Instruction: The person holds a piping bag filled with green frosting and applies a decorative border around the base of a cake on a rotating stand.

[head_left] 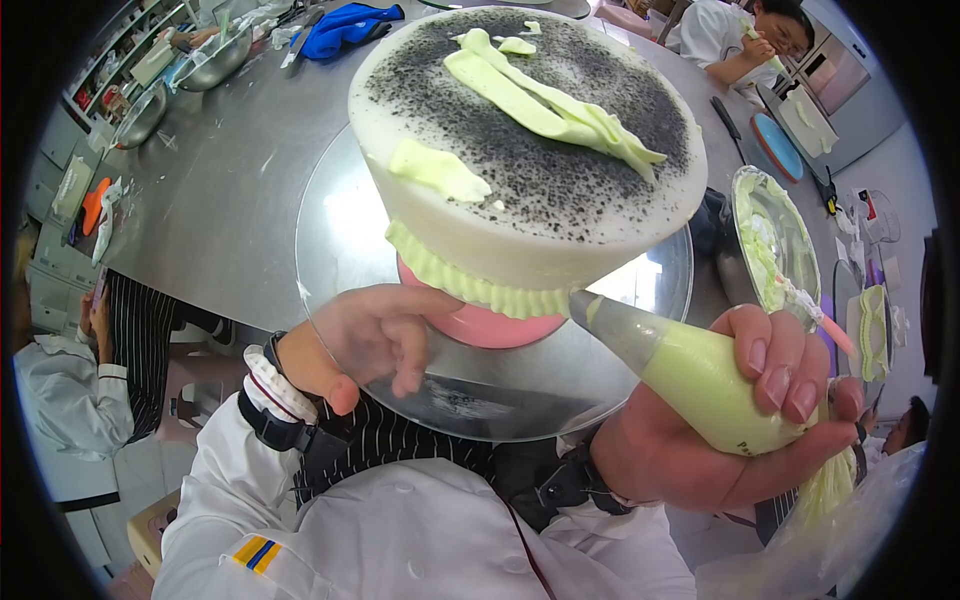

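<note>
A round white form (480, 235) with black specks on top stands on a pink base (490, 328) over a clear round turntable plate (335, 220). Pale green cream strips (520, 100) lie across its top, and a ruffled green border (450, 280) runs along its lower front edge. My right hand (740, 430) is wrapped round a piping bag (700, 385) of green cream, whose metal tip is at the right end of the border. My left hand (370, 335), fingers apart and empty, is at the front left of the plate, beside the pink base.
A metal bowl (778, 240) smeared with green cream is at the right, near a blue disc (777, 146). More bowls (215, 62) and a blue cloth (345, 30) are at the back left. One person (700, 35) is at the upper right, another (75, 385) sits at the left.
</note>
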